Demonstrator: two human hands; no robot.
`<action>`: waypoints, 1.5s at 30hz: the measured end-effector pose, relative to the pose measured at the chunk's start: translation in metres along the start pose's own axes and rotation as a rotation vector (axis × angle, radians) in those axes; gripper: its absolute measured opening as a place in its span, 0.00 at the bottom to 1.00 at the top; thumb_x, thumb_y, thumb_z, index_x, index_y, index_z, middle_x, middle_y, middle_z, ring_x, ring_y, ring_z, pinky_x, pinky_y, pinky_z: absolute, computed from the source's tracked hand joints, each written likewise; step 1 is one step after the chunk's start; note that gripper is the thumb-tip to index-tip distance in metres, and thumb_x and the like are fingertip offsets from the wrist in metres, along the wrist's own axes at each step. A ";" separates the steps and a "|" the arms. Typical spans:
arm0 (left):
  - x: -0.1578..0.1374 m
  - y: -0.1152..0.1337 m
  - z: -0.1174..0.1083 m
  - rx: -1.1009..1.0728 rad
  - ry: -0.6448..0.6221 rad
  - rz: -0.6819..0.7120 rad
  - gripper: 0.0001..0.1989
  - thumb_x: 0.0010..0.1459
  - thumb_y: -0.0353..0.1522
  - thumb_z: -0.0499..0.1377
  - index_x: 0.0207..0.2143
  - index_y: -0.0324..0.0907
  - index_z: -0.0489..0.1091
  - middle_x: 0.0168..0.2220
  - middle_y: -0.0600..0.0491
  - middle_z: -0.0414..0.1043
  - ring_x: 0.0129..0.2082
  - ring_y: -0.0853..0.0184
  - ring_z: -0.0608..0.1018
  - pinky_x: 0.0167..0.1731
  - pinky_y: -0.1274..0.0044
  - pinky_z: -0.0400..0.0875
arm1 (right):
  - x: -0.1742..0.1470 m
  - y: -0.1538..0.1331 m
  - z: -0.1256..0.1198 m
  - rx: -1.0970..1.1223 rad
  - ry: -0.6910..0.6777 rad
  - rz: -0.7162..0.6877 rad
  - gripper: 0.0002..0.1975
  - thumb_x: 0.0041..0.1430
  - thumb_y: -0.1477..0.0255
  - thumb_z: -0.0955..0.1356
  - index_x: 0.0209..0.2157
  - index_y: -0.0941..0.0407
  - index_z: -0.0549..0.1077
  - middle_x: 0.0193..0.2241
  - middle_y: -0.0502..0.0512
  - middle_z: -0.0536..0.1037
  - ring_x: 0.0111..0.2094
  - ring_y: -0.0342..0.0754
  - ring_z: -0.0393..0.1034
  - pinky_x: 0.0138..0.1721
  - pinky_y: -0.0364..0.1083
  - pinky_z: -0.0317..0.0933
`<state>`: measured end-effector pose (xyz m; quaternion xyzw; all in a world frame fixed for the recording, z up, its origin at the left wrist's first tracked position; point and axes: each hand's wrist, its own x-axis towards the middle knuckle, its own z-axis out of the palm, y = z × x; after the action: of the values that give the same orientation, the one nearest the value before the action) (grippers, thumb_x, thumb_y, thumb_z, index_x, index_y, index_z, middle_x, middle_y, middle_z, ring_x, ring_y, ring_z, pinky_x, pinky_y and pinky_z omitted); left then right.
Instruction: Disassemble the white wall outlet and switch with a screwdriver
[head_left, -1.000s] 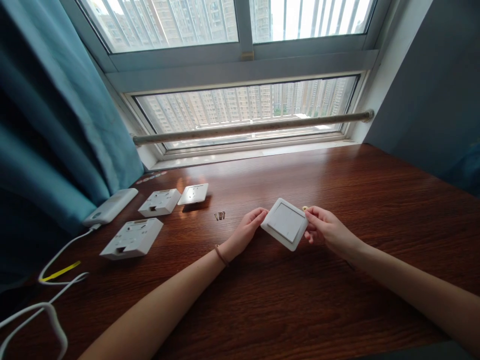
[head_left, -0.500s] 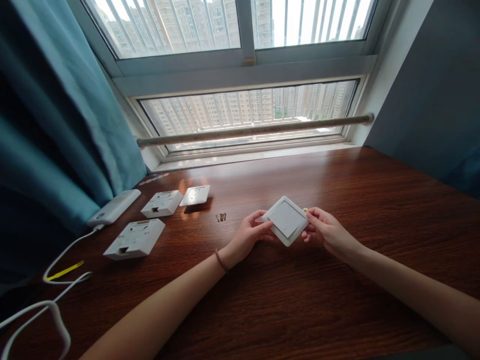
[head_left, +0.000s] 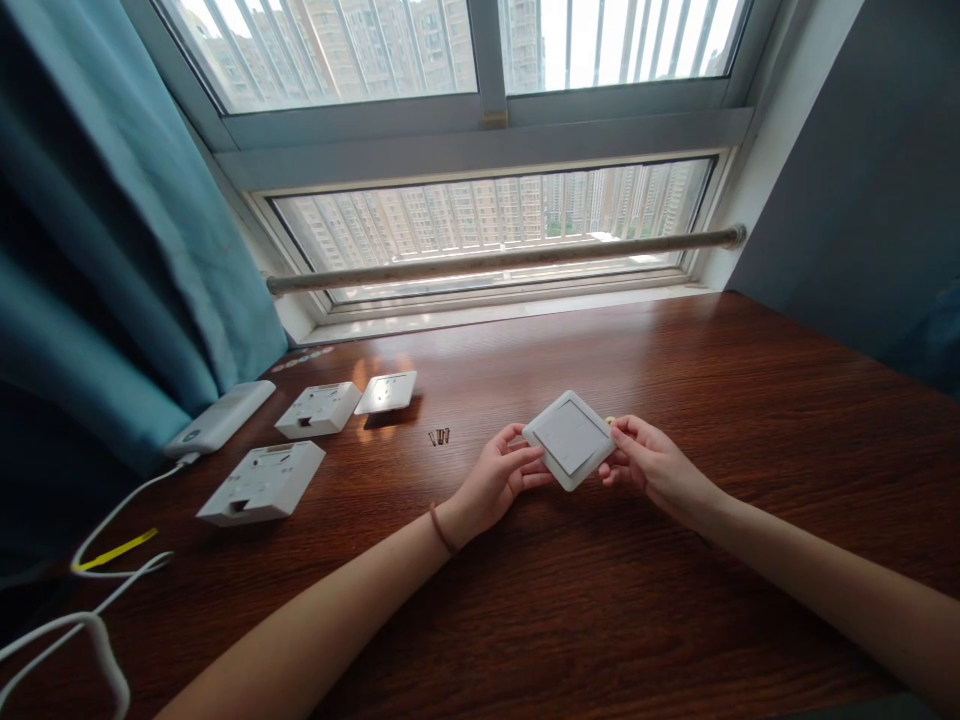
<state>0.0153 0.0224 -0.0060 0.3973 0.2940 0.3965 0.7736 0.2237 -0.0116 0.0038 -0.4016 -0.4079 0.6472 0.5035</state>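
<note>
A square white wall switch is held tilted above the brown tabletop, its flat rocker face turned up. My left hand grips its left corner, thumb on top and fingers beneath. At the opposite corner my right hand pinches the edge; a small yellowish bit shows by its fingertips, too small to name. Several small screws lie on the table to the left of my left hand. Farther left sit a white box, a nearer white box and a white socket plate.
A white power strip or adapter lies by the blue curtain, with a white cable running toward me. A yellow strip rests across the cable. Behind the wooden table stands a window with a metal rail.
Both hands keep the wall switch in nearly the same pose. The camera view has shifted slightly, so the things on the left appear a little farther left.
</note>
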 end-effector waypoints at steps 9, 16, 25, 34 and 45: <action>0.001 -0.001 -0.002 0.022 -0.026 0.005 0.15 0.50 0.30 0.63 0.42 0.37 0.68 0.43 0.44 0.73 0.40 0.61 0.77 0.41 0.71 0.71 | 0.001 0.004 -0.004 -0.051 -0.025 -0.026 0.15 0.54 0.61 0.68 0.35 0.55 0.61 0.33 0.51 0.74 0.26 0.42 0.72 0.28 0.43 0.68; 0.002 -0.002 -0.002 0.006 -0.030 0.008 0.14 0.49 0.28 0.63 0.41 0.35 0.70 0.41 0.44 0.74 0.41 0.61 0.77 0.43 0.71 0.70 | 0.000 0.001 -0.002 -0.092 -0.046 -0.021 0.16 0.54 0.60 0.68 0.35 0.56 0.62 0.31 0.52 0.74 0.27 0.44 0.74 0.29 0.43 0.68; 0.003 -0.003 -0.004 0.012 -0.032 0.006 0.12 0.50 0.27 0.61 0.39 0.34 0.70 0.41 0.43 0.74 0.40 0.62 0.77 0.41 0.74 0.69 | -0.001 -0.003 -0.003 -0.073 -0.027 0.039 0.14 0.53 0.63 0.69 0.35 0.57 0.64 0.32 0.53 0.75 0.27 0.43 0.74 0.30 0.43 0.69; 0.002 -0.003 -0.003 0.009 -0.042 0.022 0.12 0.51 0.27 0.61 0.40 0.35 0.69 0.42 0.44 0.73 0.40 0.62 0.76 0.42 0.73 0.69 | 0.000 -0.001 -0.002 -0.108 -0.037 0.040 0.14 0.53 0.63 0.69 0.33 0.58 0.63 0.30 0.52 0.75 0.26 0.42 0.74 0.29 0.41 0.69; 0.002 -0.005 0.000 0.043 0.019 0.033 0.15 0.52 0.30 0.62 0.43 0.37 0.68 0.43 0.44 0.73 0.40 0.64 0.76 0.38 0.75 0.70 | 0.001 0.003 -0.003 -0.138 -0.077 -0.001 0.14 0.53 0.63 0.69 0.32 0.58 0.63 0.29 0.51 0.75 0.27 0.44 0.74 0.30 0.43 0.70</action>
<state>0.0179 0.0220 -0.0104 0.4150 0.3029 0.4067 0.7554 0.2251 -0.0104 0.0002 -0.4100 -0.4707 0.6323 0.4588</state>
